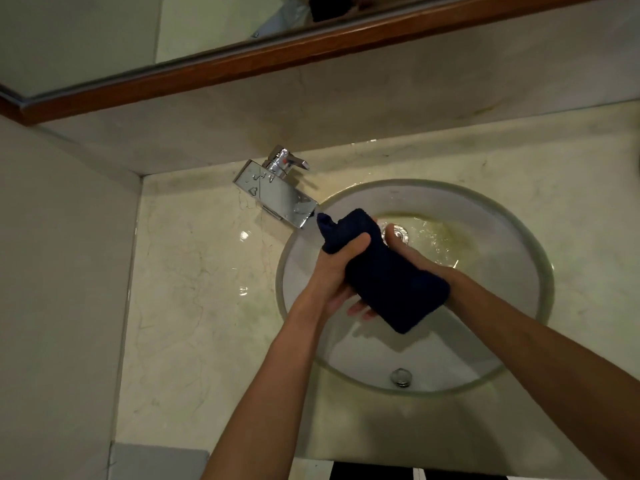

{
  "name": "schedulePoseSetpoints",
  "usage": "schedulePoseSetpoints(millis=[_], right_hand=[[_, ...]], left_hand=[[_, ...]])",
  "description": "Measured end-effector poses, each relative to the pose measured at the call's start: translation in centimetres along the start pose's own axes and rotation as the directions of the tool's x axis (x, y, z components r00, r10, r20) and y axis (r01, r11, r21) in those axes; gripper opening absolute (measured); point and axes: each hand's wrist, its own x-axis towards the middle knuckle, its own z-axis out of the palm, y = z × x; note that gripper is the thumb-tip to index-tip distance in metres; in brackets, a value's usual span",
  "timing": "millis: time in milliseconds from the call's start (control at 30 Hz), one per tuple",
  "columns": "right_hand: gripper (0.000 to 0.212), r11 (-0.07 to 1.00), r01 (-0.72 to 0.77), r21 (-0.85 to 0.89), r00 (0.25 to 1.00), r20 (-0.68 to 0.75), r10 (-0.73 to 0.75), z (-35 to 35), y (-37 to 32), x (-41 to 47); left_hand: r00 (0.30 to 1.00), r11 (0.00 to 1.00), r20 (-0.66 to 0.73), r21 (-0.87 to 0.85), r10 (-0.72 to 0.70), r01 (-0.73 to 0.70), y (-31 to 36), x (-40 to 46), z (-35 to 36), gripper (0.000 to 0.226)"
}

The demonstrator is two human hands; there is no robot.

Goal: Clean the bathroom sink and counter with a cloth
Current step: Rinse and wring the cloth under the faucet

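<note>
1. Over the sink [519, 237], both hands hold a dark cloth [381, 271], bunched into a roll.
2. Left hand [332, 271]: fingers curl under the roll, thumb on top.
3. Right hand [412, 251]: mostly hidden behind the cloth; thumb tip shows above it, grip unclear.
4. Cloth's upper tip touches the tap [277, 192] spout.
5. Drain [398, 233] lies just beyond the right thumb.
6. Counter [194, 306] shows wet spots.

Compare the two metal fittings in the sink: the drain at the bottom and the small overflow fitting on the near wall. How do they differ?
The drain sits at the bottom of the sink, under yellowish water; the overflow fitting sits higher on the near wall, on dry white surface. A thumb partly hides the drain, while the overflow fitting is in full view. The drain looks wider. Both are round, shiny metal.
</note>
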Motion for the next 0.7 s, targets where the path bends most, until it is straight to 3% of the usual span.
schedulePoseSetpoints(millis=[100,167,267,400,500,567,600,633,700], right_hand=[[0.096,0.998,-0.017,0.057,0.970,0.243,0.003,-0.7,2.0,-2.3],[0.091,0.997,-0.014,0.080,0.935,0.355,-0.015,-0.9,3.0,-3.4],[0.086,0.980,-0.025,0.199,0.947,0.319,-0.040,-0.8,4.0,-4.2],[0.076,0.943,-0.010,0.332,0.973,0.219,-0.067,-0.1,4.5,-4.8],[0.055,0.947,-0.029,0.320,0.985,0.172,-0.028,0.3,4.1,-5.5],[0.046,0.992,-0.012,0.124,1.000,0.014,0.010,0.9,3.4,-5.8],[0.041,0.998,-0.010,-0.069,0.992,-0.128,0.001,1.3,3.3,-5.5],[0.036,0.952,-0.048,-0.303,0.953,-0.301,-0.048,1.5,3.5,-5.0],[0.031,0.731,-0.217,-0.647,0.784,-0.562,-0.265,1.4,4.8,-3.3]], left_hand=[[0.993,0.997,-0.117,0.074,0.003,0.006,-0.4,0.5,0.5,0.052],[1.000,0.997,-0.023,-0.071,-0.002,0.000,-0.7,0.4,0.8,0.041],[0.998,0.949,0.058,-0.316,0.016,0.003,-1.3,0.2,0.9,0.035],[0.986,0.892,0.061,-0.438,0.155,-0.113,-2.0,0.7,1.0,0.038],[0.987,0.867,0.047,-0.485,0.153,-0.111,-2.3,1.3,1.0,0.023],[0.998,0.920,-0.015,-0.388,0.055,-0.056,-2.4,2.2,0.9,0.026],[0.997,0.957,-0.073,-0.288,-0.005,-0.017,-2.5,2.7,1.0,0.027],[0.985,0.986,-0.160,-0.167,-0.059,0.032,-3.0,3.5,1.0,0.027],[0.912,0.987,-0.405,0.111,-0.065,0.119,-4.6,5.3,1.2,0.024]])
